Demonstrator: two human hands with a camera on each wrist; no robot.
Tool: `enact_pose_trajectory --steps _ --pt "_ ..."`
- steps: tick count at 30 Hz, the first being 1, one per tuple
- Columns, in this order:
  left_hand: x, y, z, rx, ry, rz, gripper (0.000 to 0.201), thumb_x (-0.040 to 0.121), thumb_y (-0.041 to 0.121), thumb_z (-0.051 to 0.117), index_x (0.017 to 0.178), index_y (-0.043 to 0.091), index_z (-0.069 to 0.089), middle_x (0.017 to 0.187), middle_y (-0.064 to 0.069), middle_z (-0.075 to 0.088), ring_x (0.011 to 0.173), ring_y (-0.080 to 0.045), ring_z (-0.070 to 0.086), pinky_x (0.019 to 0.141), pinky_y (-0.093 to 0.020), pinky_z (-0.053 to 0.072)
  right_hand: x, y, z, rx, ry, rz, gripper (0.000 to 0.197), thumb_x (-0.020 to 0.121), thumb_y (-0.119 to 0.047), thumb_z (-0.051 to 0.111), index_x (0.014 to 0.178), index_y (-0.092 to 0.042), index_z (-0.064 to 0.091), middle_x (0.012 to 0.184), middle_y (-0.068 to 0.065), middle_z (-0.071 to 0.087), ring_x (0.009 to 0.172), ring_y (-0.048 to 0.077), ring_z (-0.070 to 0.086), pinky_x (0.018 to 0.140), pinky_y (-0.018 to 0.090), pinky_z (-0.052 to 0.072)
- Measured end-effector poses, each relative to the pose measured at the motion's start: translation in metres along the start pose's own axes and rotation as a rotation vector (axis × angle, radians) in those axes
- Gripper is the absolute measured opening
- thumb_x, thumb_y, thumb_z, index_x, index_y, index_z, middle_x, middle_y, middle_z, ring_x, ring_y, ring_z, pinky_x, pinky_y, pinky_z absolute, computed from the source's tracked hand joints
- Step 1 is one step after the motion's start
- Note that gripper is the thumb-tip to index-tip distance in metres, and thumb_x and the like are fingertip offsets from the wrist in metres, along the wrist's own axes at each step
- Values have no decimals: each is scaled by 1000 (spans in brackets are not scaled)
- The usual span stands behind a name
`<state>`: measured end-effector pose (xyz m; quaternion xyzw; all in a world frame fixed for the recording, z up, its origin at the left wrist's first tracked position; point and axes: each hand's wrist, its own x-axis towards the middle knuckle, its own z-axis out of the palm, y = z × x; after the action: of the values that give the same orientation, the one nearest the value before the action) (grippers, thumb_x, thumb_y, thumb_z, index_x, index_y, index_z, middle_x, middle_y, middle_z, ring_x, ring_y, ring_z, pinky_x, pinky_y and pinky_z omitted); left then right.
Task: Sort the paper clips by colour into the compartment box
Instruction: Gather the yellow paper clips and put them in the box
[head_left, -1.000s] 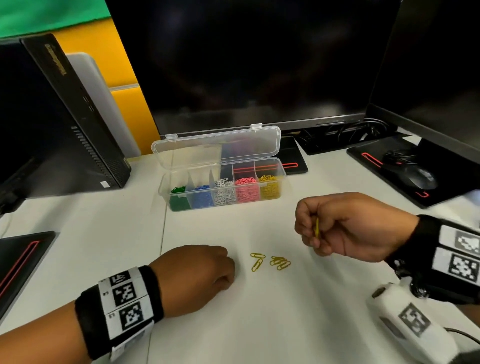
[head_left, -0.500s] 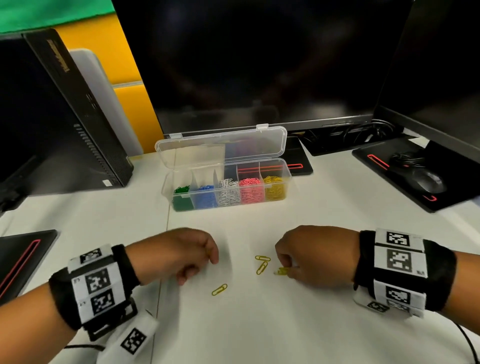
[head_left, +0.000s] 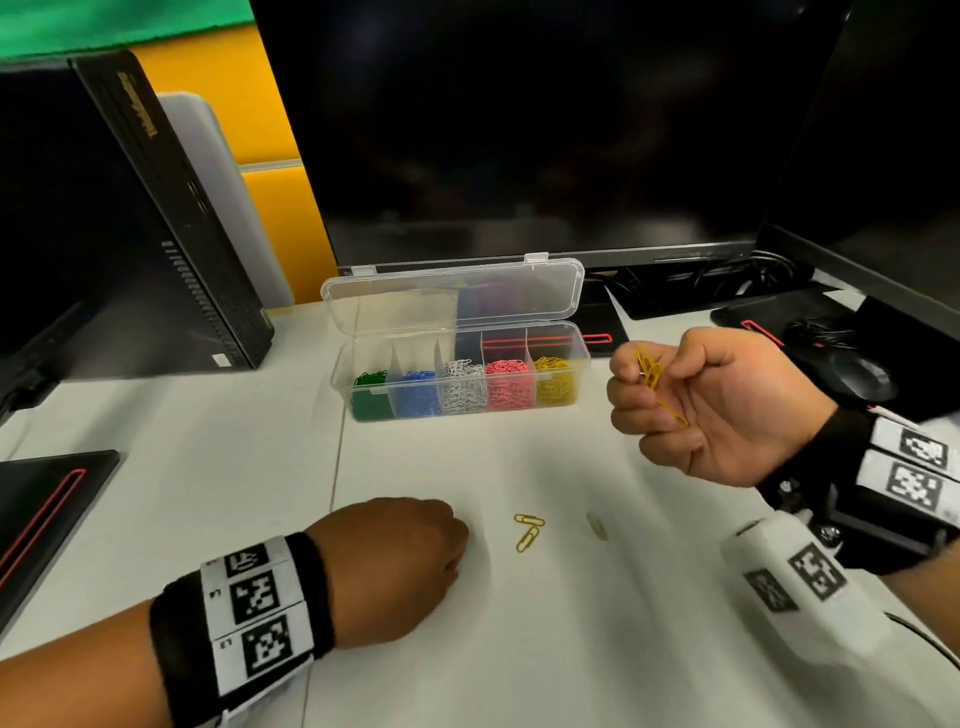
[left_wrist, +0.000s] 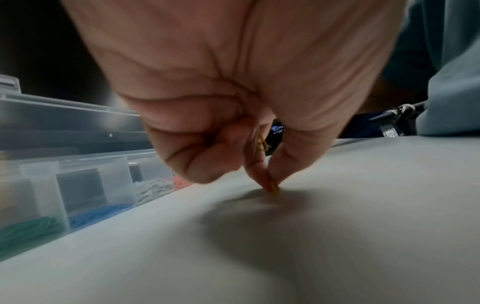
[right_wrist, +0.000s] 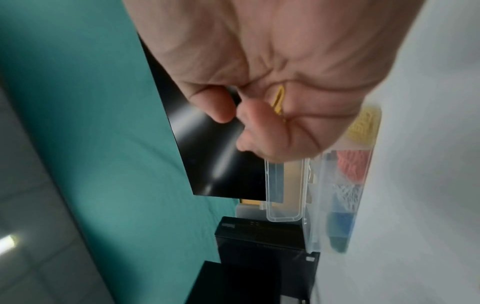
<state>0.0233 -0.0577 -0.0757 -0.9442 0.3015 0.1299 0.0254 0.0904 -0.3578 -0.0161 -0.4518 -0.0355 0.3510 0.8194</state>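
Observation:
The clear compartment box (head_left: 582, 358) stands open at mid-table, holding green, blue, white, pink and yellow clips left to right. My right hand (head_left: 647, 376) is raised just right of its yellow end and grips several yellow paper clips (head_left: 650, 371), which also show in its curled fingers (right_wrist: 279, 100). My left hand (head_left: 449, 545) rests on the table with fingers curled. In the left wrist view its fingertip and thumb pinch a yellow clip (left_wrist: 274, 188) against the table, and another clip (left_wrist: 262, 144) sits inside the palm. Two yellow clips (head_left: 527, 530) lie loose beside it, and a blurred one (head_left: 597, 526) further right.
A large monitor (head_left: 519, 130) stands behind the box and a second one at the right. A black mouse (head_left: 862, 376) sits on a mat at the right. A black computer case (head_left: 171, 218) stands at the left, with a black mat (head_left: 47, 509) nearer me.
My right hand has risen from the table with yellow clips and turned palm up near the box's yellow end. My left hand has come down over the clip that lay near it.

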Motion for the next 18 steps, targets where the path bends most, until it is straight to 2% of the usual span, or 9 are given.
enact_pose_trajectory --steps 3,4,6,7,9,12,15,16,18 --pt "6 -9 -10 -63 -91 -46 26 94 40 42 92 19 57 95 2 59 82 -14 53 72 -26 39 7 0 7 -131 133 -39 18 77 -20 44 81 -8 56 72 5 44 53 13 32 35 18 28" --pt "11 -14 -15 -201 -138 -90 31 88 47 42 84 19 54 87 3 58 77 -14 53 70 -27 41 11 2 10 -203 171 -24 17 83 -22 48 79 -9 56 71 4 44 51 12 30 34 17 26" --pt "18 -20 -25 -740 -123 -224 31 75 48 46 66 18 48 67 -2 50 57 -16 46 57 -27 41 19 11 10 -435 238 31 28 98 -24 49 76 -10 59 67 2 44 48 11 27 35 17 24" --pt "21 -21 -28 -1021 -92 -303 29 76 40 50 59 18 44 60 -4 42 48 -17 38 48 -25 34 23 17 11 -624 252 52 32 102 -22 47 78 -11 64 65 -1 45 48 11 28 37 19 24" --pt "25 -23 -32 -1386 -33 -391 41 93 29 55 57 18 38 55 -4 31 41 -16 28 41 -20 25 27 27 11 -1120 228 61 31 103 -14 44 89 -14 71 63 -14 52 51 8 39 47 17 31" --pt "30 -24 -38 -1631 -4 -335 33 96 29 58 69 14 49 58 -6 42 46 -18 49 37 -20 39 28 37 13 -1641 177 43 25 104 -19 43 94 -22 66 89 -16 62 81 4 55 67 11 38" --pt "40 -23 -38 -1592 -2 -313 19 103 15 50 99 4 65 63 -6 49 53 -17 54 43 -21 43 26 46 14 -1897 211 153 23 97 -44 56 86 -23 61 89 -8 63 85 16 59 63 23 40" --pt "44 -19 -36 -1464 -22 -296 22 104 13 49 102 5 69 65 -3 49 52 -15 50 46 -22 41 26 51 15 -1967 188 175 25 94 -46 58 89 -22 61 91 -6 63 85 16 59 62 23 39" --pt "52 -7 -36 -968 -44 -220 19 100 25 56 103 18 74 79 8 62 61 -8 53 59 -22 44 27 58 15 -2008 145 174 20 94 -39 58 93 -20 62 95 -4 64 86 17 59 59 19 36"
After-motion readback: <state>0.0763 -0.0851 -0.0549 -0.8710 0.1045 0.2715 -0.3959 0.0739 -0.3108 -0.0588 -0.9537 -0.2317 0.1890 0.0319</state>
